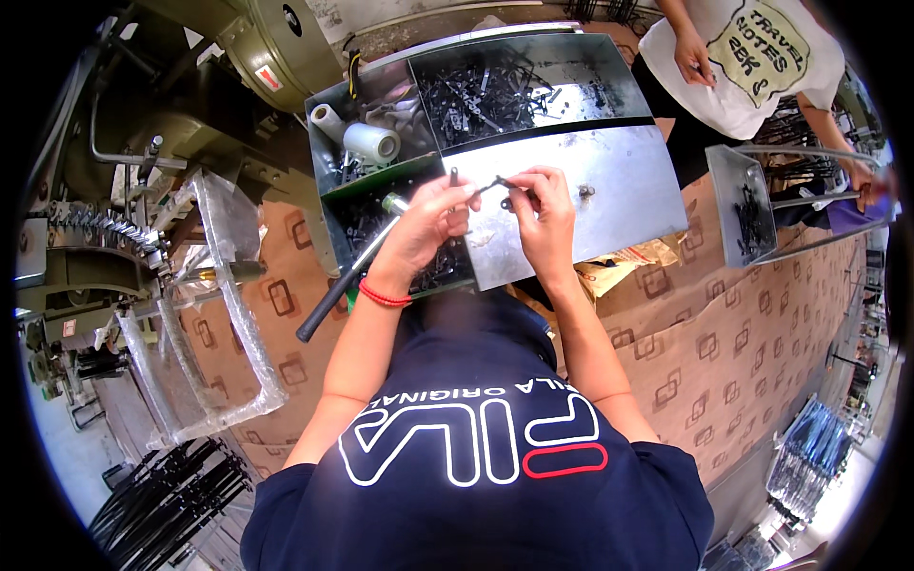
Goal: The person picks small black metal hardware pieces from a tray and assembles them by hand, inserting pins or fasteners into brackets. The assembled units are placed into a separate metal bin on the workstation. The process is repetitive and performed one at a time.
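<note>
Over the bare metal plate (609, 186) of the workbench, my left hand (426, 228) and my right hand (545, 219) face each other with fingertips pinched. A small, thin black metal part (493, 184) spans the gap between them, gripped at both ends. Its exact shape is too small to make out. Another dark tip shows above my left fingers; whether I hold it is unclear. Beside my left wrist, a hammer (345, 281) with a black handle rests slanted across the near bin (357, 214) of dark parts.
Behind the plate, a metal tray (624, 71) holds many loose black parts. White rolls (371, 143) sit in the compartment at left. Green machinery (276, 57) stands far left. A co-worker (762, 57) is at the right, near a wheeled metal tray (728, 243) of black parts.
</note>
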A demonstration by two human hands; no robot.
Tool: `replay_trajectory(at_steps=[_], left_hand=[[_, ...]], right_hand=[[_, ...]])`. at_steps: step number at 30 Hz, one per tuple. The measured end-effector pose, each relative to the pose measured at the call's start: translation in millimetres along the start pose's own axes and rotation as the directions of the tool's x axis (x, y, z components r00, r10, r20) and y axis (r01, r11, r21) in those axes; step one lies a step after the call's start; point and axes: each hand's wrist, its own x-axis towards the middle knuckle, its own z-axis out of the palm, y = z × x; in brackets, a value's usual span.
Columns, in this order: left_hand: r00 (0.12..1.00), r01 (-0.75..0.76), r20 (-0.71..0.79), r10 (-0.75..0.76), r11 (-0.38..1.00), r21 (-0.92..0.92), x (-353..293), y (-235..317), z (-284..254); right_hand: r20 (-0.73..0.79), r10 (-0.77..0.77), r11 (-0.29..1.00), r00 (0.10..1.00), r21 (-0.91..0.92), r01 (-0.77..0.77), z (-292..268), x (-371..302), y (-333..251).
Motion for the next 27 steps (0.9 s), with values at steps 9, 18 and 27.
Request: replay_trajectory(at_steps=[9,18,27], left_hand=[[0.967,-0.221,-0.101,0.232,0.969,0.111,10.6,9.9,-5.8],[0.996,-0.045,0.053,0.071,0.922,-0.385,18.9,-1.9,-20.3],[0.972,0.197,0.231,-0.049,0.706,-0.68,33.1,-13.0,-44.2]], right_hand=[[0.517,0.447,0.701,0.73,0.306,-0.645,-1.5,-1.3,-17.0],[0.553,0.566,0.472,0.611,0.391,-0.79,-5.6,-1.5,-1.5],[0.642,0.532,0.398,0.551,0.385,-0.833,-12.3,8.7,-2.5]])
